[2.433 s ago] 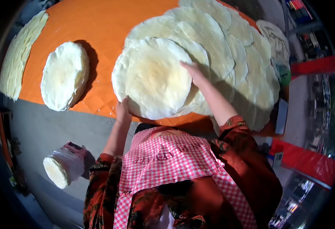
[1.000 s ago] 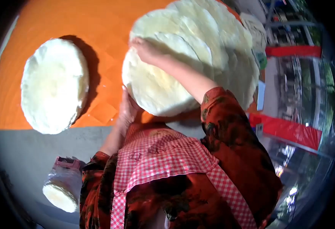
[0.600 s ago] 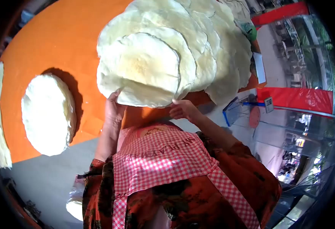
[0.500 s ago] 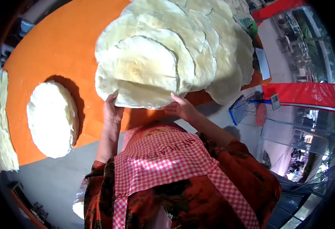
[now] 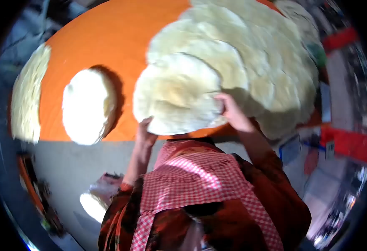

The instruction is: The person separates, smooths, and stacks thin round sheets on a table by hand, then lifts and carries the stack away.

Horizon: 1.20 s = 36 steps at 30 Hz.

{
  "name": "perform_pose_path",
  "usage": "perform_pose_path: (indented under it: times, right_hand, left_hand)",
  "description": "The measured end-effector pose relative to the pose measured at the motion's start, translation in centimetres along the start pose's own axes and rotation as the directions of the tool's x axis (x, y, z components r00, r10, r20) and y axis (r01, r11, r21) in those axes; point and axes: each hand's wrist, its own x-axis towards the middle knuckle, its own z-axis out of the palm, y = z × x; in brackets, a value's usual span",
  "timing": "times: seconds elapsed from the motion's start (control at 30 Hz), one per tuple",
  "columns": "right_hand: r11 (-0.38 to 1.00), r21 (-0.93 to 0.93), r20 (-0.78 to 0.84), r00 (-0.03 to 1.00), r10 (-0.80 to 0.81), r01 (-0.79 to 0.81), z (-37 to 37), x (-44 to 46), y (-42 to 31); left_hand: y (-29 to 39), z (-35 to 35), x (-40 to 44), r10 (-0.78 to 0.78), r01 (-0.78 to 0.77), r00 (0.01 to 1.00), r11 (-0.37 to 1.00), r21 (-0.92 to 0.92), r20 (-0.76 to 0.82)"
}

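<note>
A large, thin, pale flatbread with a browned middle is between my two hands. My left hand grips its lower left edge, fingers partly hidden beneath it. On the right edge, my right hand has its thumb on top and the other fingers under the sheet. Behind and to the right lie many overlapping flatbreads like it. A thick round stack of flatbreads stands left of my left hand, apart from it.
An orange tabletop lies under the bread, its near edge just in front of my checked apron. Another tall stack is at the far left edge. A bag with something pale sits below, left of me.
The view has swung left, so the table's contents appear further right. My right hand has moved up along the flatbread's right edge, and the held sheet is turned and separated more from those behind.
</note>
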Motion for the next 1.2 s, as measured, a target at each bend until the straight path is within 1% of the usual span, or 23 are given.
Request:
perform_pose_path:
  times: [0.03,0.07,0.1,0.17,0.2,0.23,0.3,0.33,0.37,0.47,0.53,0.57,0.6,0.63,0.77,0.83,0.9,0.93,0.97,1.0,1.03,1.1,1.2]
  right_hand:
    - [0.957,0.145,0.077,0.967,0.243,-0.252,0.3,0.9,-1.9]
    - [0.959,0.112,0.0,0.965,0.263,-0.261,1.1,1.6,-2.6]
    - [0.963,0.079,-0.093,0.96,0.264,-0.257,1.9,1.6,-3.1]
    - [0.968,-0.121,-0.189,0.962,0.196,-0.22,3.8,1.4,-4.5]
    - [0.979,-0.151,-0.226,0.969,0.103,-0.14,4.6,0.9,-5.8]
    - [0.982,-0.18,-0.252,0.968,0.01,-0.057,6.0,0.5,-7.3]
    - [0.978,-0.145,-0.114,0.979,-0.17,0.153,13.5,-4.4,-11.5]
    - [0.953,-0.216,-0.056,0.971,-0.231,0.214,17.1,-5.8,-12.8]
    - [0.919,-0.28,0.002,0.957,-0.29,0.279,19.9,-6.3,-13.2]
    - [0.863,-0.409,0.049,0.952,-0.303,0.296,24.6,-2.0,-13.6]
    - [0.837,-0.394,0.191,0.924,-0.33,0.38,30.1,-0.1,-13.2]
    - [0.837,-0.356,0.267,0.904,-0.335,0.415,33.1,0.6,-12.7]
    - [0.82,-0.349,0.338,0.877,-0.341,0.454,36.6,0.7,-12.1]
    - [0.821,-0.331,0.389,0.86,-0.33,0.465,39.1,1.5,-11.3]
    - [0.834,-0.198,0.541,0.767,-0.344,0.514,46.1,4.4,-5.3]
    - [0.874,-0.156,0.577,0.76,-0.298,0.461,46.8,7.2,-0.7]
    - [0.876,-0.213,0.559,0.789,-0.254,0.433,45.4,11.9,5.1]
    - [0.875,-0.285,0.509,0.835,-0.207,0.391,44.4,13.3,7.9]
    - [0.845,-0.445,0.465,0.883,-0.064,0.296,43.4,14.9,10.1]
    - [0.792,-0.537,0.403,0.913,-0.061,0.29,42.4,16.2,12.5]
    - [0.719,-0.667,0.293,0.956,0.009,0.198,41.8,16.4,13.6]
    - [0.718,-0.66,0.231,0.969,-0.087,0.222,40.5,18.4,15.7]
    - [0.703,-0.678,0.278,0.96,-0.026,0.215,40.7,18.4,14.7]
  left_hand:
    - [-0.1,-0.7,0.7,0.019,-0.02,1.0,0.999,-0.033,-0.019]
    - [0.1,0.9,0.2,0.041,-0.042,0.999,0.999,-0.024,-0.024]
    - [0.3,2.9,-0.7,0.048,-0.048,0.999,0.999,-0.014,-0.018]
    - [1.3,4.8,-1.6,0.043,-0.04,0.998,0.997,-0.061,0.046]
    - [2.1,5.7,-2.4,0.062,-0.061,0.998,0.997,-0.04,0.008]
    - [2.9,6.8,-3.8,0.081,-0.08,0.996,0.997,-0.02,0.044]
    - [5.6,8.6,-7.1,0.069,-0.067,0.988,0.998,-0.021,0.137]
    - [6.7,8.1,-7.8,0.097,-0.098,0.981,0.995,-0.005,0.169]
    - [8.2,7.9,-8.6,0.112,-0.118,0.985,0.992,0.037,0.127]
    - [14.2,5.5,-9.4,0.246,-0.252,0.966,0.965,0.069,0.084]
    - [19.6,3.1,-10.0,0.317,-0.316,0.938,0.948,-0.024,0.138]
    - [22.2,5.0,-13.9,0.421,-0.422,0.906,0.903,0.083,0.032]
    - [25.2,3.1,-14.5,0.514,-0.528,0.847,0.842,0.11,0.134]
    - [27.1,4.1,-17.4,0.627,-0.644,0.765,0.747,0.166,0.148]
    - [33.9,-1.0,-21.4,0.689,-0.684,0.722,0.698,0.211,0.061]
    - [34.9,-4.4,-21.4,0.762,-0.731,0.647,0.614,0.297,0.02]
    - [35.4,-10.6,-18.9,0.759,-0.715,0.65,0.627,0.309,-0.036]
    - [34.3,-12.1,-18.0,0.773,-0.715,0.633,0.608,0.344,-0.05]
    - [34.0,-15.3,-16.6,0.71,-0.626,0.701,0.657,0.42,-0.065]
    - [33.7,-19.7,-14.3,0.661,-0.56,0.734,0.719,0.411,-0.155]
    - [32.6,-20.4,-13.8,0.59,-0.426,0.726,0.789,0.443,-0.353]
    - [30.9,-22.6,-12.6,0.622,-0.428,0.712,0.753,0.499,-0.327]
    - [30.9,-22.6,-12.2,0.624,-0.416,0.701,0.751,0.513,-0.345]
